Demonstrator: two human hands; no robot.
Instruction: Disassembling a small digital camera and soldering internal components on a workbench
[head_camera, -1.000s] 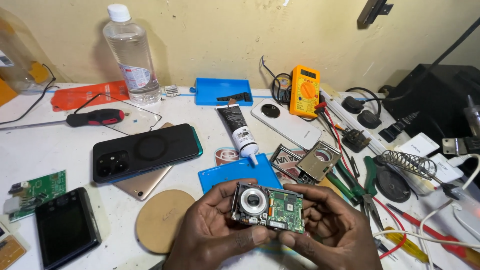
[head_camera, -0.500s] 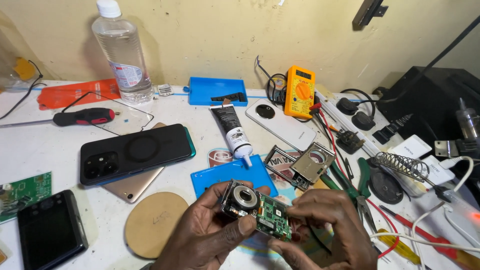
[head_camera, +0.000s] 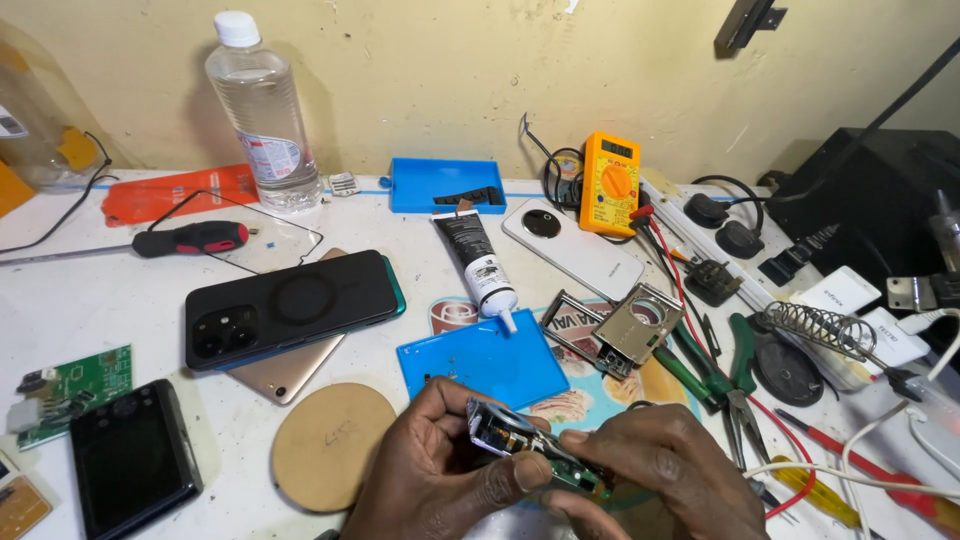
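Left hand: our grip pinches the camera module at its metal end.
Right hand: grip closed on the same module's green board end.
Change: lens faced us a second ago; now the module is turned edge-on.
Place: just below the blue tray, over the desk.
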